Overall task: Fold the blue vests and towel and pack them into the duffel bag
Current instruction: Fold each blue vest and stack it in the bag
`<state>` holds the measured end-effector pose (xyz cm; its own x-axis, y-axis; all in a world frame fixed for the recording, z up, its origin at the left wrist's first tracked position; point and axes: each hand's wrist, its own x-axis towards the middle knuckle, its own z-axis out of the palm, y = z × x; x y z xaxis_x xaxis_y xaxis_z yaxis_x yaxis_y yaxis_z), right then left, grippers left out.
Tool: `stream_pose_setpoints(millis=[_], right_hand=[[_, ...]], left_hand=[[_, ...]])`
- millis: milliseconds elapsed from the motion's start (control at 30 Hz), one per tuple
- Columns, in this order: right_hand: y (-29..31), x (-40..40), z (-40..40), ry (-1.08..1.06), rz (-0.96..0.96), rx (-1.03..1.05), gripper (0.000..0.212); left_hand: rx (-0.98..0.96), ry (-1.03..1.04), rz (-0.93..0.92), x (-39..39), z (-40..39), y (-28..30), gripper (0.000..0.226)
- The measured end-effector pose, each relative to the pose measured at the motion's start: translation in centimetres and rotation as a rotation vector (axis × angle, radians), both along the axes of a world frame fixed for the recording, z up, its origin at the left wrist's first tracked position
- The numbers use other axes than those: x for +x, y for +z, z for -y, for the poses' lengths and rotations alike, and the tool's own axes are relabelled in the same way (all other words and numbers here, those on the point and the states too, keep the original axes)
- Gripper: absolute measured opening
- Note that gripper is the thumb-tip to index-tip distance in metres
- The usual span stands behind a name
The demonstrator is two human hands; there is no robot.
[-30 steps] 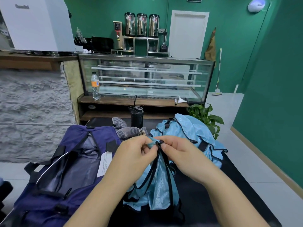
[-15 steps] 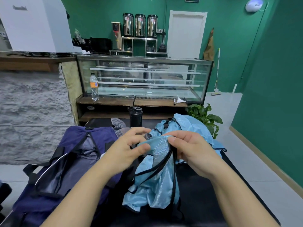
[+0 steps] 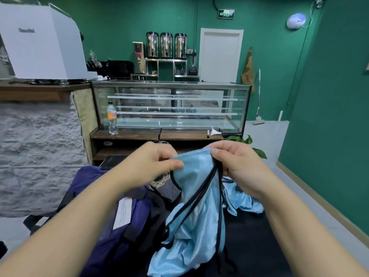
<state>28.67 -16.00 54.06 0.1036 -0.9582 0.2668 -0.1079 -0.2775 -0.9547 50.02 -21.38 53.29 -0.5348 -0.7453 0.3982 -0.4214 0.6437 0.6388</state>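
A shiny, slippery light-blue vest edged in black piping hangs in loose folds between both hands, its lower part bunched on the dark worktop. The left hand pinches the top edge with thumb and curled fingers; the right hand grips the piped strap beside it. Below the left hand sits the navy duffel bag, soft-sided, with a white label. A striped grey towel lies under the left hand. Beyond the right wrist another crumpled blue vest lies near the worktop's right edge.
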Motion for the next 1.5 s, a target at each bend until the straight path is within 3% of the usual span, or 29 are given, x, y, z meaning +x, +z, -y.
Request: stream_pose_setpoints(millis=[167,267,667,867,1033,1100,1200,1267,1367,1500], right_hand=[[4.3,-0.6,1.4,-0.219,-0.511,-0.276,0.015],[7.7,0.0,1.1,-0.357,-0.742,-0.411,0.017],[17.3,3.4,1.3,-0.591,-0.817,-0.646,0.021],[18.5,4.1,1.5,-0.475,-0.687,-0.54,0.029],[18.7,4.6,1.7,-0.327,-0.403,-0.351,0.028],[18.6,4.6,1.5,-0.23,-0.383,-0.301,0.025],[18.0,4.4,1.8,-0.102,-0.389,-0.309,0.022],[17.7,4.4,2.5,-0.092,-0.347,-0.303,0.024],[17.2,4.3,3.4,-0.138,-0.24,-0.312,0.029],[17.0,3.0,4.2,-0.279,-0.15,-0.323,0.037]], left_hand=[[-0.26,0.178,0.16,-1.1,-1.5,8.0,0.011],[-0.369,0.252,0.15,-2.2,-3.1,11.6,0.014],[-0.374,0.349,0.026,-2.2,-5.9,19.7,0.022],[-0.32,0.329,0.081,-1.1,-5.5,20.3,0.021],[-0.432,0.423,0.155,-0.2,-4.3,19.6,0.023],[-0.384,0.43,0.04,0.0,-3.8,19.0,0.022],[-0.08,0.332,-0.312,0.0,-3.3,17.9,0.018],[0.079,0.232,-0.419,-0.2,-2.9,17.2,0.015],[0.142,0.127,-0.253,-0.6,-2.4,15.8,0.019],[0.018,0.068,0.314,-1.2,-2.7,13.3,0.025]])
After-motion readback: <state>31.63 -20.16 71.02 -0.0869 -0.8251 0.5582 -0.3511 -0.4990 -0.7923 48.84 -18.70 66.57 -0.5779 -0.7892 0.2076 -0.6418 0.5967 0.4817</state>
